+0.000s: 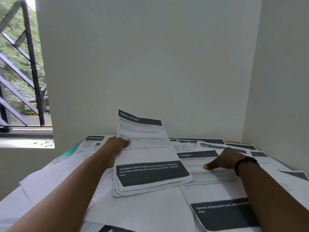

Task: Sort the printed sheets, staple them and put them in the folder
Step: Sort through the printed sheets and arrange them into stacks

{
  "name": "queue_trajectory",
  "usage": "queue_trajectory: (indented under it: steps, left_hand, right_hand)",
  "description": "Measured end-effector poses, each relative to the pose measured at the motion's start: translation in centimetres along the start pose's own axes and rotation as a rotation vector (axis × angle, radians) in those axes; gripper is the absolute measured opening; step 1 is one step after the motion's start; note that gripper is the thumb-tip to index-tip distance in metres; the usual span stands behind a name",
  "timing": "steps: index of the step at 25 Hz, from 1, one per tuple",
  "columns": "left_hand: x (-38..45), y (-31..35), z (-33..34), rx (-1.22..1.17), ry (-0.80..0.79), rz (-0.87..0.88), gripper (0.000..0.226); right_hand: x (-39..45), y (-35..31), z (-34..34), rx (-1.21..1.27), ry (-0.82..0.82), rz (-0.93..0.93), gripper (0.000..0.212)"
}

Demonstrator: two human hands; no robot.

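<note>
Head view shows sorting underway: the left hand [115, 149] grips a small stack of sheets [147, 158] headed "DESK / STUDY", lifted above the cluttered table [10, 205], while the right hand [224, 160] presses flat, fingers spread, on another matching sheet [212, 186]. No stapler is visible; a teal edge [71, 150], possibly the folder, lies buried far left.

Both bare forearms reach forward from the bottom corners, converging toward the middle. The left hand [115, 148] is raised, its back turned to the camera, thumb pressed forward over the fingers in a closed pinch grip; the fingers themselves are hidden. The right hand [224, 159] lies lower, palm down and flat, fingers together and stretched leftward, one fingertip [206, 167] showing a pale nail. A dark band [244, 163] circles the right wrist.
</note>
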State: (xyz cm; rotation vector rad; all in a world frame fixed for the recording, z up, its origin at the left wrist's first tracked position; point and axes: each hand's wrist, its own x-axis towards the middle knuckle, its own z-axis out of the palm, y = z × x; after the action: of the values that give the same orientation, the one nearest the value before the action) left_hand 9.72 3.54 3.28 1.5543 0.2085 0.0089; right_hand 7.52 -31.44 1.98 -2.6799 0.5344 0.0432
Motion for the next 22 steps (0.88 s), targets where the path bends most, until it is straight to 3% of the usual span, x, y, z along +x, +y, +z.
queue_trajectory:
  steps: [3, 5, 10, 16, 18, 22]
  left_hand:
    - [0.2, -0.3, 0.1, 0.058, 0.006, 0.031, 0.007]
    - [0.4, -0.5, -0.2, 0.118, 0.017, 0.046, 0.01]
    - [0.7, -0.8, -1.3, 0.18, 0.015, -0.047, 0.024]
    - [0.9, -0.3, -2.3, 0.046, 0.039, -0.063, 0.01]
    - [0.9, -0.2, -2.6, -0.013, 0.046, -0.063, 0.008]
    - [0.8, -0.1, -2.7, -0.062, 0.045, -0.076, 0.006]
  right_hand:
    - [0.4, 0.6, 0.2, 0.079, -0.013, 0.01, 0.111]
    - [0.4, 0.8, 0.2, 0.149, -0.008, 0.018, 0.103]
    - [1.2, 1.3, -0.6, 0.257, 0.179, 0.001, 0.039]
    - [2.4, 1.6, -1.9, 0.861, 0.472, -0.063, 0.021]
    - [2.0, 1.8, -1.9, 1.133, 0.466, -0.08, 0.017]
    - [1.7, 1.8, -2.4, 1.612, 0.292, -0.148, 0.018]
